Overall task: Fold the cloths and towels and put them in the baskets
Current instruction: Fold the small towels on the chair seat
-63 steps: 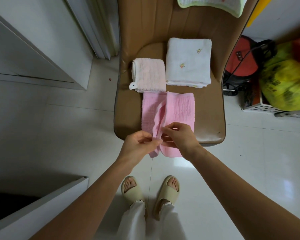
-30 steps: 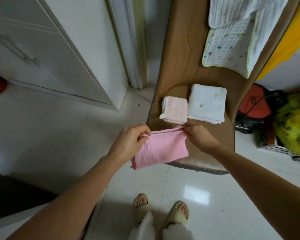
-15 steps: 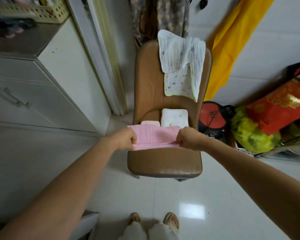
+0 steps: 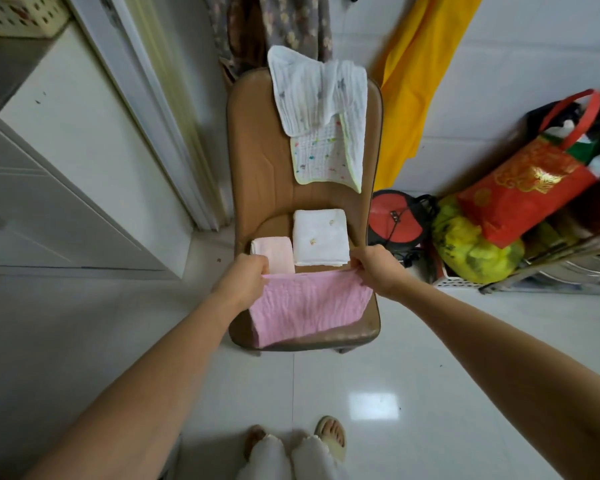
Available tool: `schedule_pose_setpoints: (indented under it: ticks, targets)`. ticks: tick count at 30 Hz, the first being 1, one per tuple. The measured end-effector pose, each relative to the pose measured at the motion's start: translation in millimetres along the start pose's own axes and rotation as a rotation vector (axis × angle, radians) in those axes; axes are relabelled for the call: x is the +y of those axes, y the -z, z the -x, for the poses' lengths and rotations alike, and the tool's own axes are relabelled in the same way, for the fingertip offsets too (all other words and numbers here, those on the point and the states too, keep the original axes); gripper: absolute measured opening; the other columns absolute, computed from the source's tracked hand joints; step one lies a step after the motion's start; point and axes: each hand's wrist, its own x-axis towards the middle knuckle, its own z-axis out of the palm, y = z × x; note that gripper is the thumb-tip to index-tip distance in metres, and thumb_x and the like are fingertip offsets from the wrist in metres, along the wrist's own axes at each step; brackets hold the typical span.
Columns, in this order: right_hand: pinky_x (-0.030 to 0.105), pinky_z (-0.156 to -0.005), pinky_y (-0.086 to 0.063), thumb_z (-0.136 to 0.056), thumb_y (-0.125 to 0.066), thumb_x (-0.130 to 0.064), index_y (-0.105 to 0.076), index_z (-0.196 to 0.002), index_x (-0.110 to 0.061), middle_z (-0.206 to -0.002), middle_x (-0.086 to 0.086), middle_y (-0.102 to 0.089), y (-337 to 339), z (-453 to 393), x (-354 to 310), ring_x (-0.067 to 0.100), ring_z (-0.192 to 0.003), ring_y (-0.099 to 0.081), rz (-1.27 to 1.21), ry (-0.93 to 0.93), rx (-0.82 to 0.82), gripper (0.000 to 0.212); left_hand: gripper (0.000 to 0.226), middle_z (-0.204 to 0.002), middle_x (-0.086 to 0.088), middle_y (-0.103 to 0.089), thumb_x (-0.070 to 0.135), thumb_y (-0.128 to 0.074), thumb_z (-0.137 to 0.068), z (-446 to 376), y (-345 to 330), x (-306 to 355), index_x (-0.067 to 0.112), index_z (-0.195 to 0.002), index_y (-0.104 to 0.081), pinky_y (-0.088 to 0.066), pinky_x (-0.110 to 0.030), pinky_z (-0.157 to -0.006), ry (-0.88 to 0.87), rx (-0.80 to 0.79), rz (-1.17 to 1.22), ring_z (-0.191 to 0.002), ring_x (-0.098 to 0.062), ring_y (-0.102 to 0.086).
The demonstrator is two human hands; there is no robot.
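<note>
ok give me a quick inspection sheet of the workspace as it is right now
surface: brown chair seat, partly covered.
job's things: pink cloth spread at the seat's front; pale pink towel and white towel folded behind; patterned cloths over the backrest.
clutter: red bag, yellow-green bag.
grips: left hand and right hand pinch the pink cloth's far corners.
cables: nothing seen.
surroundings: white cabinet, tiled floor; a basket on the cabinet.

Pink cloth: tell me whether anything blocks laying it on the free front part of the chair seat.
Nothing visible does. The pink cloth hangs between both hands over the seat's front; folded towels sit behind.
</note>
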Motion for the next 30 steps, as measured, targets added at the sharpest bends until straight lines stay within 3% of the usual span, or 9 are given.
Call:
schedule_pose_setpoints:
  ticks: [4,9,13,16,22,25,27,30]
  targets:
    - [0.035,-0.053,-0.032,-0.067,-0.043,0.016,-0.043,-0.070,-0.011,-0.067,0.013,-0.052,-4,-7,20,0.030,-0.062,-0.049,-0.078,-0.005,0.145,0.027,0.009,-0.080,-0.009,-0.063,0.012,-0.057,-0.089,-12,-9,4,0.012,-0.081,-0.060,-0.047,-0.035,-0.062,-0.103,0.138,-0.035,-0.071,-0.023,-0.058]
    - [0.037,-0.055,-0.033,-0.071,-0.046,0.016,-0.046,-0.069,-0.008,-0.070,0.013,-0.054,-46,1,47,0.030,-0.062,-0.048,-0.057,-0.042,0.158,0.024,0.008,-0.081,-0.006,-0.064,0.014,-0.059,-0.089,-23,-49,2,0.012,-0.082,-0.064,-0.048,-0.036,-0.062,-0.147,0.073,0.007,-0.071,-0.023,-0.060]
    - [0.040,-0.061,-0.040,-0.075,-0.043,0.013,-0.046,-0.072,-0.010,-0.080,0.016,-0.054,-109,5,70,0.034,-0.070,-0.052,-0.066,-0.094,0.076,0.023,0.008,-0.092,-0.012,-0.067,0.011,-0.057,-0.089,-31,-114,-8,0.009,-0.088,-0.065,-0.052,-0.038,-0.069,-0.079,-0.013,0.001,-0.081,-0.030,-0.064]
    - [0.041,-0.070,-0.048,-0.085,-0.048,0.003,-0.054,-0.084,-0.005,-0.090,0.014,-0.059,-155,10,84,0.033,-0.080,-0.057,-0.014,-0.144,-0.088,0.010,0.007,-0.096,-0.013,-0.067,0.012,-0.058,-0.089,-30,-163,-20,0.009,-0.090,-0.065,-0.051,-0.035,-0.072,-0.010,-0.220,-0.007,-0.082,-0.027,-0.063]
    - [0.037,-0.073,-0.049,-0.088,-0.057,-0.014,-0.057,-0.091,-0.008,-0.093,0.010,-0.063,-202,13,99,0.028,-0.083,-0.058,0.004,-0.132,-0.306,0.006,0.003,-0.093,-0.011,-0.066,0.009,-0.062,-0.087,-28,-216,-36,0.008,-0.085,-0.064,-0.041,-0.026,-0.067,0.058,-0.452,0.015,-0.085,-0.026,-0.061]
    - [0.032,-0.069,-0.046,-0.089,-0.060,-0.019,-0.058,-0.089,-0.012,-0.087,0.004,-0.060,-206,6,103,0.024,-0.080,-0.055,-0.060,-0.123,-0.358,0.007,0.027,-0.076,0.000,-0.058,0.011,-0.068,-0.084,-32,-222,-43,0.019,-0.064,-0.052,-0.036,-0.021,-0.062,0.056,-0.535,0.067,-0.074,-0.019,-0.055]
    - [0.031,-0.070,-0.047,-0.090,-0.060,-0.021,-0.061,-0.089,-0.012,-0.087,0.002,-0.061,-207,0,108,0.022,-0.080,-0.056,-0.115,-0.113,-0.373,0.009,0.034,-0.068,0.004,-0.053,0.013,-0.068,-0.085,-38,-223,-49,0.023,-0.059,-0.048,-0.036,-0.023,-0.059,0.075,-0.527,0.105,-0.069,-0.017,-0.053]
    - [0.036,-0.075,-0.051,-0.094,-0.054,-0.024,-0.063,-0.092,-0.013,-0.092,0.005,-0.065,-206,-17,115,0.025,-0.083,-0.060,-0.181,-0.152,-0.281,0.015,0.027,-0.070,-0.003,-0.060,0.018,-0.063,-0.091,-53,-222,-54,0.019,-0.065,-0.054,-0.039,-0.026,-0.061,0.136,-0.368,0.216,-0.067,-0.018,-0.054]
